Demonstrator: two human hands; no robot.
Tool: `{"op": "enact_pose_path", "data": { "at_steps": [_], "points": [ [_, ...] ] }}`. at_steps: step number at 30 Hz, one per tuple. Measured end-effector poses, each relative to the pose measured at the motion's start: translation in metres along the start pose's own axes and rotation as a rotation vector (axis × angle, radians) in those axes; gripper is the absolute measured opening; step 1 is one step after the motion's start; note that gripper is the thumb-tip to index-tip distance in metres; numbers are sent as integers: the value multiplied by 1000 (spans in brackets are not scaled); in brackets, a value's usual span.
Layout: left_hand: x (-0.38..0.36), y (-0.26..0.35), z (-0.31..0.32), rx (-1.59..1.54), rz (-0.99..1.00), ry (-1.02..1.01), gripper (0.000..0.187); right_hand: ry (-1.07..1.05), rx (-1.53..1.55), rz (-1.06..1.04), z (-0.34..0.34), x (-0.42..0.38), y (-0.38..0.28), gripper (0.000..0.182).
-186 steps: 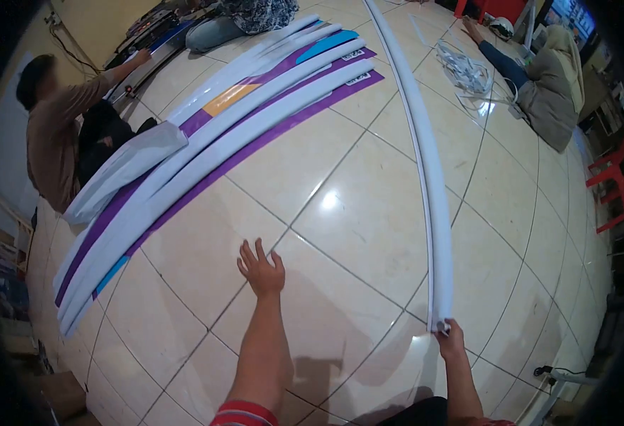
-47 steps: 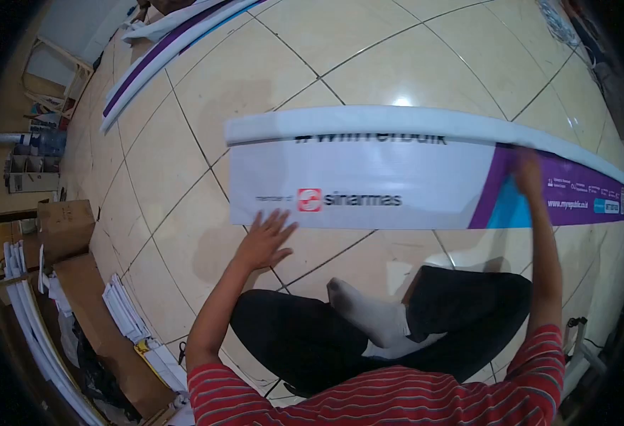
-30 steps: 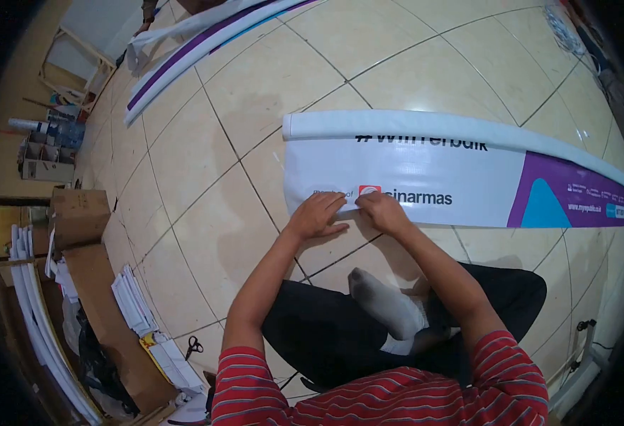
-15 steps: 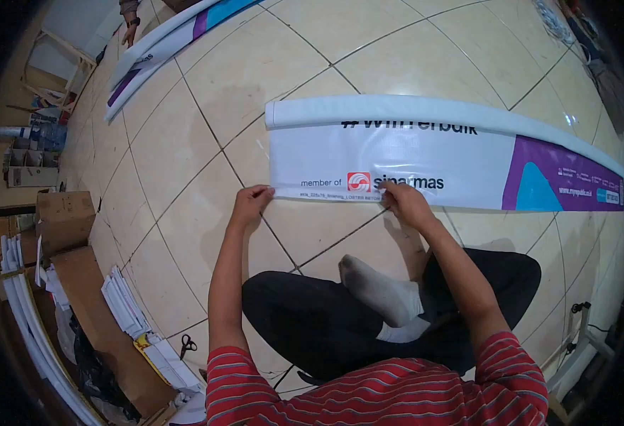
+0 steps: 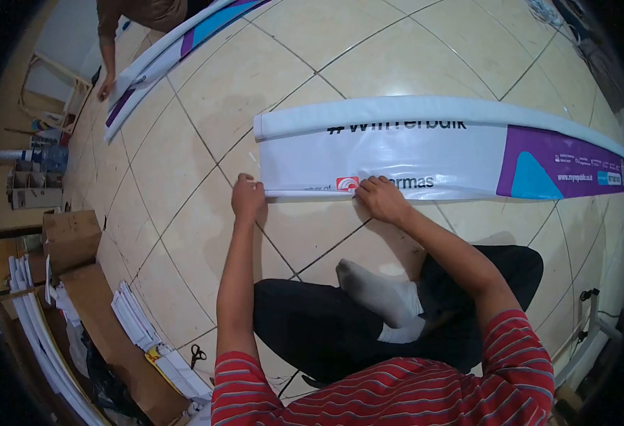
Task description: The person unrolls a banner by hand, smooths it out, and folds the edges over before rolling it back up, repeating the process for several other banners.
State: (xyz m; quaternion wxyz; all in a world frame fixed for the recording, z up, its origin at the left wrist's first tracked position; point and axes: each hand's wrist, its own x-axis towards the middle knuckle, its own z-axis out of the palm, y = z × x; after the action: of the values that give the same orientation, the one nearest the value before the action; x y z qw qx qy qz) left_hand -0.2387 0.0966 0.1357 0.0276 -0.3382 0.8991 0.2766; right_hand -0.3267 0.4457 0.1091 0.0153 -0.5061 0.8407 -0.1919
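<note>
A long white and purple printed banner [image 5: 411, 153] lies across the tiled floor in front of me, its far edge rolled into a white tube [image 5: 369, 113]. My left hand [image 5: 247, 198] grips the banner's near left corner. About a hand's width along to the right, my right hand [image 5: 380, 197] presses on the near edge, beside the red logo [image 5: 347, 184]. The near edge is curled up into a thin roll between both hands. I sit cross-legged, with a white sock [image 5: 376, 287] below my arms.
Another person [image 5: 138, 21] at the top left bends over a second rolled banner [image 5: 170, 57]. Cardboard boxes [image 5: 70, 238], stacked white strips [image 5: 141, 330] and scissors [image 5: 198, 353] lie along the left. A metal stand [image 5: 585, 334] sits at the lower right.
Both hands spread apart along the banner's near edge, the left to the corner. The edge has begun to roll up, hiding the small print and part of the logo text.
</note>
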Motion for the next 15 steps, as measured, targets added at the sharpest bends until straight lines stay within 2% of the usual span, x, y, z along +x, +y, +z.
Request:
{"op": "enact_pose_path", "data": {
  "at_steps": [1, 2, 4, 5, 7, 8, 9, 10, 11, 13, 14, 15],
  "points": [
    [-11, 16, 5, 271, 379, 339, 35, -63, 76, 151, -2, 5, -4, 24],
    [-24, 42, 7, 265, 400, 324, 35, -88, 153, 233, 5, 13, 0, 20],
    [-54, 92, 15, 244, 969, 76, 50, -227, 182, 393, 13, 33, 3, 22],
    [-59, 99, 31, 219, 1006, 51, 50, -312, 215, 479, -1, 43, 1, 28],
    [-58, 109, 72, 488, 1072, -9, 55, -148, 211, 357, 9, 37, 7, 33],
    [-49, 105, 87, 424, 1079, 1, 46, 29, 271, 265, 21, 33, 13, 44],
    [-42, 105, 90, 433, 1021, -80, 39, -3, 150, 223, 17, 29, 11, 48],
    [-34, 106, 90, 449, 960, -158, 32, 214, 11, 39, 12, 20, 11, 46],
    [-29, 108, 87, 417, 1040, -135, 21, 210, -65, -33, 1, 11, 14, 42],
    [-20, 119, 78, 390, 1073, -167, 20, 290, -181, -50, 2, -2, 28, 34],
    [-13, 128, 72, 419, 953, -305, 20, 291, -187, -32, 2, -3, 38, 34],
    [-14, 133, 68, 450, 825, -437, 21, 170, -110, -8, 1, -2, 43, 31]
  ]
}}
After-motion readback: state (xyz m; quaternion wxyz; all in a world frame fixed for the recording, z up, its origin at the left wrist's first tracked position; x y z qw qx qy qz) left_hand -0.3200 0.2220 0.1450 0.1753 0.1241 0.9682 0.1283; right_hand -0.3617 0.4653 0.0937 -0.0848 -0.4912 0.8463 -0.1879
